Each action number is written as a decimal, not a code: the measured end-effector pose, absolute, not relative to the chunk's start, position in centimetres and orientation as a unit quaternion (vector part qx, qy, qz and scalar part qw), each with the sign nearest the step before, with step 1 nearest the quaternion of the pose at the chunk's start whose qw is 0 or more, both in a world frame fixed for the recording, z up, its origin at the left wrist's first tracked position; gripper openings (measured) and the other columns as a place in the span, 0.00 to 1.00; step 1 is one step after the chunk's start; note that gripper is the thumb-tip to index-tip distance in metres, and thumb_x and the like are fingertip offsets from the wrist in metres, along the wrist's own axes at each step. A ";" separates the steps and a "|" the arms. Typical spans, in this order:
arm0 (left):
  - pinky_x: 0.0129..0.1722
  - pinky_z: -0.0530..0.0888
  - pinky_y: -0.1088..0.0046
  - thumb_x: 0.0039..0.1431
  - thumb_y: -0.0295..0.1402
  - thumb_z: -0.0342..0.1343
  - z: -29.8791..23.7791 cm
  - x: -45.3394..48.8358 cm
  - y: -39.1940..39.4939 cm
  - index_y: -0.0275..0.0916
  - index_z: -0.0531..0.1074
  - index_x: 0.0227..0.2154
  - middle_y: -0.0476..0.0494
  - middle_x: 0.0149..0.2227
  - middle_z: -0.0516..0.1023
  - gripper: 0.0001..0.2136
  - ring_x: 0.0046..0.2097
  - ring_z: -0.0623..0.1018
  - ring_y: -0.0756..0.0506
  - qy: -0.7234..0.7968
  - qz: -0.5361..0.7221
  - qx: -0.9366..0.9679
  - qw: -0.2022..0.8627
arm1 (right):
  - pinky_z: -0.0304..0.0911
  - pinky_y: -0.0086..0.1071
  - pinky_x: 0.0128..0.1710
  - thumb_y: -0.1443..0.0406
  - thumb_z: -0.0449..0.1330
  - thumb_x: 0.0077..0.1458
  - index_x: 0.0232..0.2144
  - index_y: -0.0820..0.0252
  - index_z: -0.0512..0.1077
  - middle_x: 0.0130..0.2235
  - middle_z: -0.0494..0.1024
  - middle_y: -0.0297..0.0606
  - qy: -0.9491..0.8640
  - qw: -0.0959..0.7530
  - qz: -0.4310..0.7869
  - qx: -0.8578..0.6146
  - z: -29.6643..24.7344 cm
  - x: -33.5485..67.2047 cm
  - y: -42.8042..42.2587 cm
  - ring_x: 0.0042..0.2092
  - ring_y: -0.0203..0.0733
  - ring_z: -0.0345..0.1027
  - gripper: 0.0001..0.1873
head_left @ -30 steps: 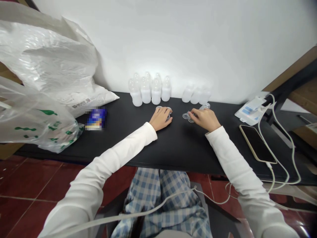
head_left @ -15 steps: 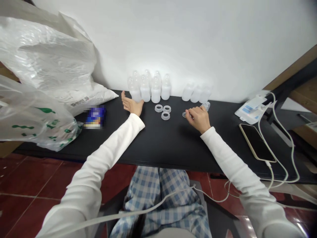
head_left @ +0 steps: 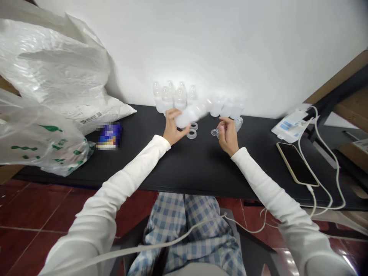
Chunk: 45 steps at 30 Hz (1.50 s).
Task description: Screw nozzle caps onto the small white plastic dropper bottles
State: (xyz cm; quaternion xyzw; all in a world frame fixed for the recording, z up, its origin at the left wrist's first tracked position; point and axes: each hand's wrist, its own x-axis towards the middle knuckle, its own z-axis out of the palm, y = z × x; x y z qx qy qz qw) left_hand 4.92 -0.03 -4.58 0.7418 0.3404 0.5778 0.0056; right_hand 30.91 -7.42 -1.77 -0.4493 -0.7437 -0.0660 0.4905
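White wall (head_left: 258,50), upper frame. Black table (head_left: 201,168), across the middle. White bag (head_left: 57,65), upper left. Left hand (head_left: 171,130), centre: fingers wrapped round the base of one bottle (head_left: 189,115), tilted out of the grip toward upper right. Right hand (head_left: 228,138), right of centre: fingers curled, hold cannot be told. Rings (head_left: 191,133), just below the bottle. Clear disc (head_left: 214,132), beside the right fingers.

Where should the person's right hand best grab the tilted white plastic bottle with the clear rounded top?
Probably by the clear rounded top, from the right. The tilted white plastic bottle leans that way, leaving its top uncovered, while the left hand grips its lower body. The right hand is on that side.
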 end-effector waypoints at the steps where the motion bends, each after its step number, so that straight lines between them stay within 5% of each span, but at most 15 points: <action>1: 0.61 0.71 0.49 0.55 0.38 0.68 -4.7 5.0 -0.3 0.46 0.65 0.56 0.38 0.55 0.67 0.27 0.59 0.71 0.37 0.296 0.545 0.785 -0.016 | 0.65 0.42 0.42 0.49 0.42 0.71 0.55 0.56 0.65 0.38 0.75 0.40 -0.722 0.524 -0.038 -0.450 -1.8 30.9 -7.4 0.37 0.44 0.70 0.24; 7: 0.55 0.77 0.55 0.63 0.34 0.61 -3.8 4.8 -1.2 0.55 0.70 0.60 0.39 0.57 0.69 0.23 0.58 0.74 0.39 0.223 0.456 0.855 -0.102 | 0.61 0.35 0.26 0.36 0.31 0.66 0.41 0.55 0.72 0.26 0.69 0.34 -0.609 0.629 0.148 -0.461 -1.6 30.6 -7.2 0.25 0.38 0.64 0.41; 10: 0.56 0.77 0.56 0.65 0.35 0.59 -3.4 4.5 -1.1 0.54 0.72 0.59 0.39 0.57 0.72 0.20 0.58 0.75 0.39 0.216 0.434 0.869 -0.100 | 0.56 0.34 0.23 0.34 0.39 0.64 0.36 0.55 0.71 0.23 0.67 0.31 -0.603 0.622 0.191 -0.462 -1.3 30.4 -7.4 0.22 0.36 0.58 0.37; 14: 0.51 0.79 0.58 0.62 0.47 0.62 -3.6 4.6 -1.0 0.48 0.71 0.57 0.38 0.54 0.77 0.22 0.55 0.79 0.39 0.197 0.456 0.866 -0.053 | 0.58 0.34 0.24 0.35 0.52 0.61 0.35 0.53 0.67 0.24 0.70 0.30 -0.634 0.582 0.157 -0.484 -1.2 30.2 -7.8 0.23 0.37 0.63 0.30; 22: 0.35 0.76 0.70 0.57 0.67 0.52 -3.3 5.7 -2.7 0.40 0.70 0.50 0.42 0.41 0.80 0.34 0.35 0.80 0.47 0.288 0.493 0.815 0.100 | 0.53 0.33 0.21 0.38 0.46 0.66 0.24 0.53 0.60 0.15 0.60 0.25 -0.609 0.588 0.131 -0.516 -1.7 29.7 -8.3 0.17 0.34 0.55 0.30; 25: 0.32 0.75 0.72 0.61 0.67 0.46 -2.9 6.4 -3.3 0.40 0.71 0.44 0.44 0.37 0.79 0.32 0.33 0.78 0.48 0.312 0.533 0.766 0.178 | 0.59 0.33 0.24 0.41 0.49 0.66 0.27 0.53 0.65 0.18 0.66 0.27 -0.638 0.576 0.066 -0.506 -1.6 30.1 -8.3 0.20 0.36 0.60 0.28; 28: 0.24 0.69 0.73 0.63 0.67 0.40 -2.8 6.7 -3.2 0.41 0.71 0.34 0.48 0.27 0.73 0.33 0.27 0.73 0.49 0.358 0.580 0.671 0.293 | 0.69 0.38 0.35 0.44 0.59 0.62 0.34 0.53 0.72 0.32 0.78 0.36 -0.745 0.503 -0.018 -0.438 -1.4 30.8 -8.0 0.33 0.42 0.72 0.20; 31: 0.17 0.61 0.75 0.56 0.71 0.46 -2.4 6.5 -2.8 0.40 0.70 0.29 0.49 0.22 0.67 0.34 0.23 0.68 0.50 0.386 0.614 0.580 0.371 | 0.70 0.47 0.48 0.52 0.61 0.63 0.38 0.50 0.75 0.46 0.80 0.41 -0.824 0.398 -0.031 -0.402 -1.3 31.5 -7.6 0.48 0.47 0.74 0.11; 37: 0.15 0.53 0.76 0.56 0.70 0.48 -1.7 5.9 -1.7 0.42 0.65 0.29 0.54 0.18 0.59 0.31 0.18 0.61 0.53 0.420 0.646 0.432 0.469 | 0.68 0.52 0.54 0.57 0.60 0.61 0.31 0.50 0.74 0.43 0.77 0.41 -0.777 0.380 -0.056 -0.499 -1.0 33.2 -6.9 0.50 0.51 0.70 0.08; 41: 0.19 0.62 0.75 0.55 0.71 0.47 -2.4 5.7 -0.6 0.42 0.65 0.38 0.49 0.25 0.70 0.33 0.24 0.72 0.49 0.404 0.633 0.458 0.475 | 0.68 0.51 0.51 0.52 0.62 0.58 0.38 0.50 0.72 0.46 0.74 0.42 -0.698 0.457 -0.177 -0.522 -0.4 35.2 -6.3 0.48 0.50 0.69 0.12; 45: 0.36 0.76 0.68 0.53 0.67 0.56 -3.3 5.9 -0.2 0.46 0.59 0.48 0.43 0.41 0.77 0.33 0.41 0.81 0.44 0.359 0.577 0.590 0.435 | 0.64 0.57 0.52 0.47 0.58 0.60 0.50 0.56 0.69 0.48 0.73 0.47 -0.630 0.502 -0.230 -0.547 -0.1 36.9 -5.8 0.49 0.54 0.69 0.24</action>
